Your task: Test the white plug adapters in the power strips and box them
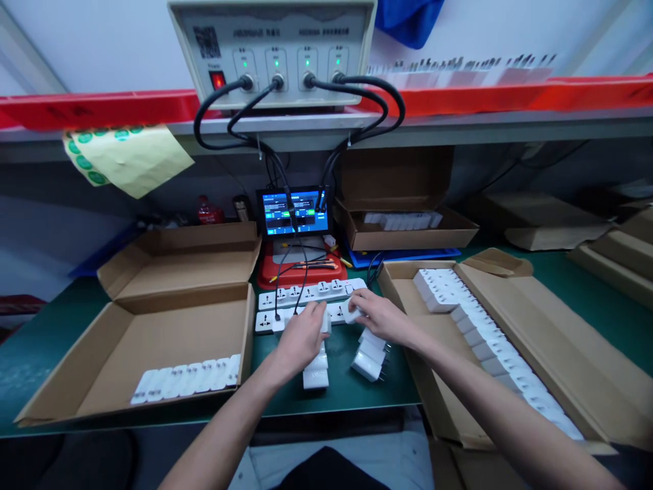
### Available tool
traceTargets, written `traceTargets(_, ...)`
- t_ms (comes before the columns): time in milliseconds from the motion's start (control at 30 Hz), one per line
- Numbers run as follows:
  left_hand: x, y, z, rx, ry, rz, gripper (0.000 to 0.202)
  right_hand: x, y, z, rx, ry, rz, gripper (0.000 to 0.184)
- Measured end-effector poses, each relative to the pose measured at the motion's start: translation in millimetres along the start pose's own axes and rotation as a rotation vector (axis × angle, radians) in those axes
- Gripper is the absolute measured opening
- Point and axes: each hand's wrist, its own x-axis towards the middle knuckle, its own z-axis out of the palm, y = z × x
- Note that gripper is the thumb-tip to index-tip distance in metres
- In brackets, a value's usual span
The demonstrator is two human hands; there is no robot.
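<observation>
A white adapter (351,312) sits pinched in the right hand (378,315), at the three o'clock end of the nearer power strip (264,322). The left hand (305,333) curls over the strip; I can't tell whether its hidden grip holds anything. I'd judge plugging or unplugging underway, calling for straight alignment. The twelve o'clock screen (278,212) is unreadable.

A boxy white charger (352,313) is held, partly hidden. At its five o'clock, white chargers (368,366) lie, prongs toward three.

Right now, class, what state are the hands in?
Left hand: at a white adapter; grip cannot be told.
Right hand: closed, holding another white adapter.
</observation>
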Motion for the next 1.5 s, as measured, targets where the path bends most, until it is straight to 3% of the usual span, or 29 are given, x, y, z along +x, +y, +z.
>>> traceTargets(167, 22, 18, 1.8, 0.242, -0.163, -0.096, 0.056, 12, -6, -1, -0.14, -0.073, -0.038, 0.031)
traceTargets(367, 34, 22, 1.3, 0.293, -0.181, -0.092, 0.055, 19, -17, -1, -0.237, -0.105, -0.021, 0.03)
traceTargets(567, 42, 18, 12.4, 0.277, -0.217, -0.062, 0.062, 21, -14, 4, -0.25, -0.131, -0.006, 0.032)
traceTargets(733, 47, 16, 22.6, 0.249, -0.211, -0.026, 0.065, 24, -10, 18, -0.23, -0.15, 0.044, 0.027)
traceTargets(867, 25, 15, 17.6, 0.24, -0.082, 0.043, 0.072, 19, -8, 23, -0.238, -0.17, 0.09, 0.03)
traceTargets(1000, -23, -9, -7.6, 0.085, 0.275, 0.141, 0.034, 14, -7, 17, -0.219, -0.102, 0.025, 0.037)
traceTargets(1067, -42, -31, -23.3, -0.018, 0.461, 0.125, 0.017, 17, -14, 16, -0.196, -0.001, -0.041, 0.036)
traceTargets(1133, -51, -53, -35.4, -0.09, 0.564, 0.069, 0.013, 26, -27, 21, -0.146, 0.093, -0.101, 0.029)
traceTargets(1200, -49, -71, -40.6, -0.13, 0.555, 0.03, 0.015, 41, -45, 33, -0.079, 0.136, -0.137, 0.025)
traceTargets(1333, -32, -87, -35.0, -0.167, 0.412, 0.011, 0.015, 75, -72, 64, 0.016, 0.141, -0.119, 0.016)
traceTargets(1400, -25, -89, -31.0, -0.189, 0.363, -0.004, 0.014, 87, -76, 78, 0.029, 0.15, -0.097, 0.006)
traceTargets(1500, -22, -90, -29.4, -0.229, 0.339, -0.024, 0.017, 96, -75, 94, -0.003, 0.177, -0.116, 0.009)
